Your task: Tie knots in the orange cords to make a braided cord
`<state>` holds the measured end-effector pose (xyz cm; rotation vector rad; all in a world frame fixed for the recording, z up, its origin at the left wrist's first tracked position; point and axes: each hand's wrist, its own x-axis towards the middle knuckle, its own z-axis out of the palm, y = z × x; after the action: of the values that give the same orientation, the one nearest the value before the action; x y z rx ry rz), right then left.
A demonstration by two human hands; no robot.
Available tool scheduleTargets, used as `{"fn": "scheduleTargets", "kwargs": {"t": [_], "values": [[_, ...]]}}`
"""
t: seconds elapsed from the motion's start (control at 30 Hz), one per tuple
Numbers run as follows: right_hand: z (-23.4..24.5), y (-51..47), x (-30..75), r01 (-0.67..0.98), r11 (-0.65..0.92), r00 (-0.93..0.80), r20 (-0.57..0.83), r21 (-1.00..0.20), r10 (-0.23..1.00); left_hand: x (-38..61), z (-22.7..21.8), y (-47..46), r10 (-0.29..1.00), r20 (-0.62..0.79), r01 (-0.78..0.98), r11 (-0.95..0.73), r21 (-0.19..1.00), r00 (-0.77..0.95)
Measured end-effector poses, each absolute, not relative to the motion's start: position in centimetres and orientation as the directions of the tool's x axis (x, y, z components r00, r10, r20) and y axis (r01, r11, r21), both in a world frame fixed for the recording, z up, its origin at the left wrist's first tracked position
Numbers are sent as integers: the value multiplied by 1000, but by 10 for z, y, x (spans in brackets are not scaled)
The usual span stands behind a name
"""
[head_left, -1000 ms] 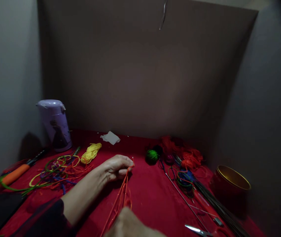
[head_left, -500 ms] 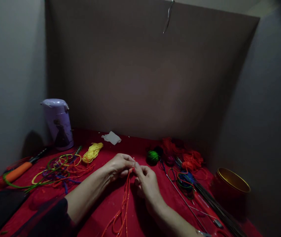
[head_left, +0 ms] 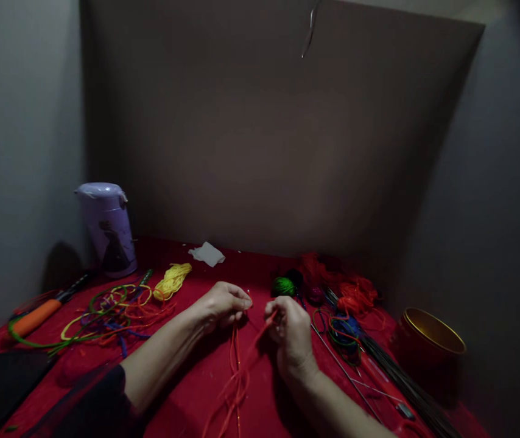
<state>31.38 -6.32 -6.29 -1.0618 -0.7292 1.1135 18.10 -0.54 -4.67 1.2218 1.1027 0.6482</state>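
Between thumb and fingers, my left hand (head_left: 226, 304) pinches red yarn (head_left: 236, 353) near the middle of the table; strands hang from it toward the front edge. My right hand (head_left: 291, 328) sits a short way to the right, closed on another part of the red yarn, which is drawn slantwise and blurred below it. Loose loops of the yarn lie between my forearms. A small shiny tip pokes up by my left fingertips; what it belongs to I cannot make out. Behind my right hand rests a green ball of yarn (head_left: 284, 286).
Tangled coloured cords (head_left: 105, 313), a yellow skein (head_left: 173, 281) and an orange-handled tool (head_left: 37, 317) lie left, before a purple flask (head_left: 108, 231). White paper (head_left: 207, 254) sits at the back. At right are red yarn (head_left: 358, 295), thin dark rods (head_left: 401, 377) and a gold-rimmed container (head_left: 434, 330).
My right hand has moved right, away from my left, pulling a strand of red yarn with it. My left hand has stayed nearly in place.
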Motion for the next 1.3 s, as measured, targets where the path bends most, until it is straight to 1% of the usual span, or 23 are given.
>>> {"fn": "scheduleTargets", "kwargs": {"t": [0.07, 0.1, 0.13, 0.17, 0.2, 0.27, 0.33, 0.4, 0.43, 0.47, 0.5, 0.53, 0.57, 0.6, 0.67, 0.7, 0.77, 0.87, 0.93, 1.1, 1.2, 1.3], "values": [[-53, -56, 326, -424, 133, 414, -61, -896, 908, 181, -46, -5, 872, -321, 167, 278, 946, 369], [-49, -52, 334, -422, 178, 455, -38, -889, 890, 181, -46, -5, 870, -327, 172, 282, 944, 368], [-44, -47, 342, -375, 230, 499, 14, -898, 867, 181, -46, -5, 869, -332, 176, 285, 942, 368], [-40, -44, 350, -286, 291, 554, 90, -913, 828, 181, -46, -4, 869, -332, 178, 285, 942, 367], [-35, -41, 359, -155, 350, 618, 186, -924, 764, 180, -47, -4, 870, -333, 179, 285, 942, 365], [-24, -38, 375, 165, 402, 681, 399, -901, 614, 180, -47, -4, 872, -334, 180, 287, 941, 357], [-12, -40, 386, 468, 360, 628, 591, -807, 506, 180, -47, -3, 872, -339, 183, 290, 939, 353], [-2, -45, 388, 719, 290, 485, 755, -632, 442, 181, -46, -3, 871, -351, 193, 300, 934, 344], [1, -48, 385, 795, 278, 402, 812, -539, 423, 181, -46, -3, 870, -359, 199, 307, 931, 339], [2, -50, 379, 830, 300, 327, 846, -470, 421, 181, -46, -4, 869, -363, 202, 310, 929, 336], [2, -52, 372, 822, 357, 264, 853, -443, 450, 181, -45, -4, 869, -364, 200, 312, 929, 335], [-2, -54, 363, 774, 430, 206, 827, -464, 523, 181, -45, -4, 870, -360, 195, 310, 931, 337], [-7, -54, 355, 702, 481, 140, 764, -525, 630, 181, -45, -5, 870, -354, 187, 305, 934, 343], [-14, -53, 346, 636, 469, 95, 666, -612, 740, 181, -45, -5, 871, -344, 178, 299, 938, 350], [-32, -49, 334, 567, 322, 111, 457, -758, 882, 181, -45, -5, 874, -330, 164, 289, 943, 356], [-41, -47, 330, 537, 242, 124, 359, -808, 925, 180, -45, -5, 875, -329, 163, 289, 943, 356], [-57, -42, 325, 437, 143, 112, 211, -888, 971, 180, -45, -5, 872, -338, 171, 294, 940, 356], [-69, -37, 325, 276, 49, -12, 47, -960, 999, 181, -46, -4, 864, -342, 180, 295, 938, 368], [-71, -36, 326, 256, 20, -83, -1, -966, 997, 181, -46, -4, 864, -327, 184, 275, 944, 384], [-73, -32, 329, 373, 85, -62, 66, -924, 996, 179, -45, -5, 862, -290, 249, 199, 948, 417], [-73, -31, 330, 439, 60, -61, 38, -897, 997, 177, -43, -5, 859, -284, 308, 157, 938, 426], [-72, -32, 328, 436, 15, -80, -22, -900, 997, 176, -41, -5, 854, -312, 383, 146, 912, 416]]}}
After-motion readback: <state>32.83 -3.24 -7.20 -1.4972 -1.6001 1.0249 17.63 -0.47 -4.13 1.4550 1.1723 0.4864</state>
